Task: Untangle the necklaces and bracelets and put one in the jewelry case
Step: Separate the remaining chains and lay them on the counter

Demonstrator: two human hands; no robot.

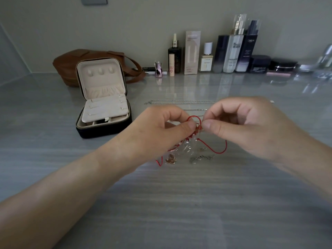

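Observation:
A tangle of jewelry hangs between my hands above the grey tabletop (179, 203). Its red cord bracelet (221, 150) loops down to the right, with clear beads (188, 146), a rose-gold charm (170, 159) and a small silver chain (201, 158) lying beneath. My left hand (161, 130) pinches the red cord at its woven part, thumb against fingers. My right hand (251, 126) pinches the same cord just to the right. A long silver necklace (179, 101) lies stretched out behind my hands. The black jewelry case (104, 130) stands open at the left, its cream lid upright.
A brown leather bag (71, 63) sits behind the case. Several cosmetic bottles and jars (231, 56) line the back wall from centre to right, with clear glass items (325, 58) at the far right.

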